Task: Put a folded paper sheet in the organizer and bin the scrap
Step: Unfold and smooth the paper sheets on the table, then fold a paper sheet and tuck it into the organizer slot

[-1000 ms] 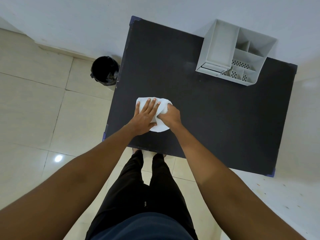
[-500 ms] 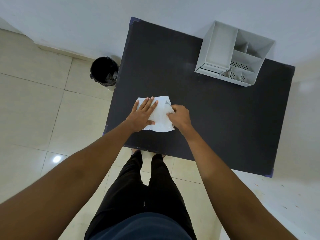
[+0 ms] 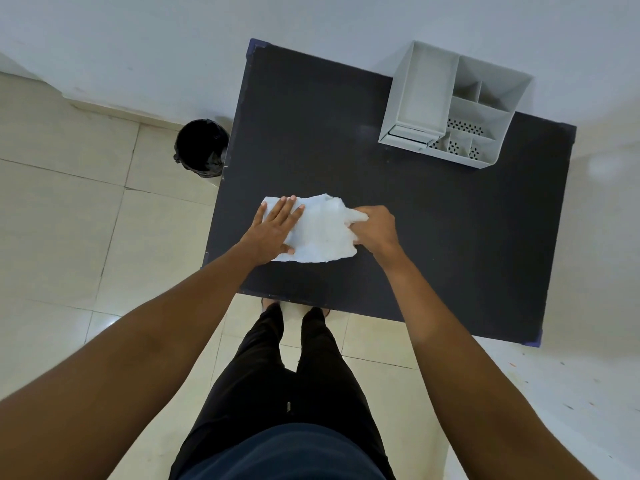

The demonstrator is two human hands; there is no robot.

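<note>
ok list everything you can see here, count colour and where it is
table: 1, black top, against the wall
paper sheet: 1, white, crumpled, on the table's near left part
organizer: 1, light grey, several compartments, far right of the table by the wall
bin: 1, black liner, on the floor left of the table
floor: cream tiles
left hand: flat on the paper's left side
right hand: pinching the paper's right edge
legs: 2, black trousers, by the table's near edge

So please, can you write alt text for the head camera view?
Seen from above, a left hand presses flat on a crumpled white paper sheet on a black table while the right hand pinches its edge. A grey organizer stands at the far corner; a black bin sits on the floor.
</note>
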